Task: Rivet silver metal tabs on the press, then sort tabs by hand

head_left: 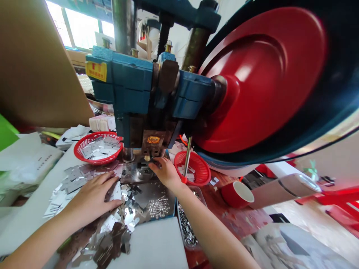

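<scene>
My left hand point(95, 194) lies palm down, thumb apart from the fingers, over a spread of flat metal plates point(71, 183). My right hand point(166, 172) reaches in under the blue press point(131, 82), its fingertips bent together at the die point(137, 172). Whatever is between those fingertips is too small or hidden to make out. Just below the die, tiny shiny parts point(158, 206) are heaped on the steel bed plate point(146, 190). More plates, some with holes, lie in a loose pile point(112, 239) in front of my left hand.
A red basket of plates point(98, 161) stands left of the press, another red basket point(203, 173) right. A clear box of small metal parts point(186, 228) sits under my right forearm. The big red flywheel point(269, 74) overhangs the right side, above a red cup point(237, 194).
</scene>
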Motion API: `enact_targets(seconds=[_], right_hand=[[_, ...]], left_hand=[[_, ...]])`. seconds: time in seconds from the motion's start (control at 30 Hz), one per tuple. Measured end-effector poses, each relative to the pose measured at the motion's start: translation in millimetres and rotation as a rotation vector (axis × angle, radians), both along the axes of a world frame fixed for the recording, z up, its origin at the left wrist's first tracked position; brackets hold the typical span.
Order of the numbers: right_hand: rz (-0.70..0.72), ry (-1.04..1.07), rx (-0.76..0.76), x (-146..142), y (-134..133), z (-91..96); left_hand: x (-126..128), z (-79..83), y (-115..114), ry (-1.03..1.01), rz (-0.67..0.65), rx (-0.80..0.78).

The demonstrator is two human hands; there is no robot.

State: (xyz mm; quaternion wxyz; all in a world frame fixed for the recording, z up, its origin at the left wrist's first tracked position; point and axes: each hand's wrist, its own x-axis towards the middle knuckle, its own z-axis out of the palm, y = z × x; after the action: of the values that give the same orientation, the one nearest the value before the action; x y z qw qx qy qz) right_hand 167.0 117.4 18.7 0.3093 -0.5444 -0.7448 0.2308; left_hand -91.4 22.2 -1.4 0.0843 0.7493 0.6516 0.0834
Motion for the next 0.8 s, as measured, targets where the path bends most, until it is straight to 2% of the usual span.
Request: enact_targets(seconds=[0.07, 0.13, 0.3, 0.37, 0.4, 0.47, 0.53, 0.6, 0.67, 0.8], right_hand=[[-0.025, -0.04, -0.033, -7, 5, 4.3], [-0.088, 0.033, -0.055, -1, 7, 4.0], [-0.342, 0.415, -0.048, 55, -6, -4.3], [-0.399, 0.438, -0.016, 70, -20, -7.0], [-0.385, 0.407, -0.001, 72, -29, -8.1], [-0.223, 0.271, 0.012, 67, -47, -9.8], [0.078, 0.058, 0.006, 53, -62, -10.6], [0.303, -0.127, 0.011, 38, -71, -10.5], [0.386, -0.248, 0.026, 28, -74, -10.3], [0.395, -0.461, 0.071, 18, -73, -10.1]], left_hand=[[2, 1.0, 0, 0.005, -0.006, -0.018], [4, 1.0, 0, 0.002, -0.002, -0.017], [9, 7.5, -3, -0.109, -0.039, 0.05], [11, 14.5, -6, -0.178, -0.021, -0.007], [12, 18.1, -7, -0.211, 0.001, -0.054], [13, 24.2, -10, -0.276, 0.052, -0.116], [12, 27.5, -13, -0.338, 0.085, -0.109], [11, 28.2, -15, -0.391, 0.109, -0.09], [11, 27.3, -17, -0.435, 0.127, -0.11], [13, 24.6, -22, -0.502, 0.157, -0.171]])
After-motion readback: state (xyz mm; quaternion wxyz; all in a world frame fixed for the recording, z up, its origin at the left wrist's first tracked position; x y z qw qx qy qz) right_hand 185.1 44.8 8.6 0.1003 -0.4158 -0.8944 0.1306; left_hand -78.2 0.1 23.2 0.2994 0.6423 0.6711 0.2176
